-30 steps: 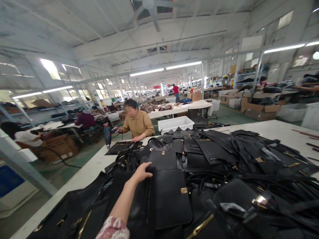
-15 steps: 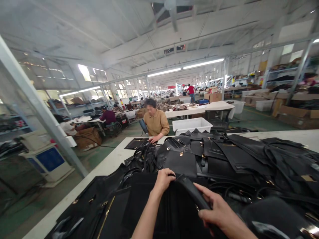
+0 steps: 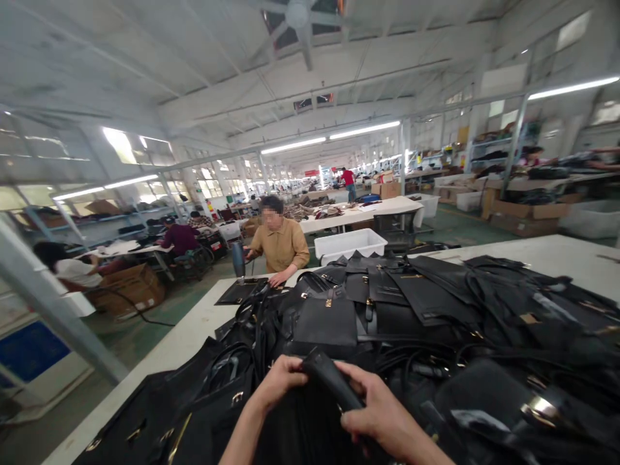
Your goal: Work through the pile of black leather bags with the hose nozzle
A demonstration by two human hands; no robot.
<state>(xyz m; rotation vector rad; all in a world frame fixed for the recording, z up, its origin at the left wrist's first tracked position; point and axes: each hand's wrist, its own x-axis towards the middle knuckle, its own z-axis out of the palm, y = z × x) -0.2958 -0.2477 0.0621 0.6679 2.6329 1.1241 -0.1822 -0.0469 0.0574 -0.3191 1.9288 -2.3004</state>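
Both my hands are on a black bag piece (image 3: 329,374) of smooth leather-like material, low in the middle of the view. My left hand (image 3: 281,384) pinches its edge at the far end, thumb and fingers together. Around its long, folded-looking side my right hand (image 3: 372,403) is closed, with the thumb on the near side and fingers behind. The lower part merges with dark material, so its full shape is hidden. Just beyond lies a heap of black bags (image 3: 322,323) with gold buckles and straps.
The heap spreads over a white table (image 3: 547,248). Across the corner, a co-worker (image 3: 281,242) in a tan jacket holds a dark tool (image 3: 238,259) over a flat black panel (image 3: 235,292). A white bin (image 3: 349,245) stands behind the table; a metal post (image 3: 58,303) rises at left.
My view has turned right. My hands have drawn closer together on the bag piece and sit lower in view. The co-worker's tool now points down at the flat panel.
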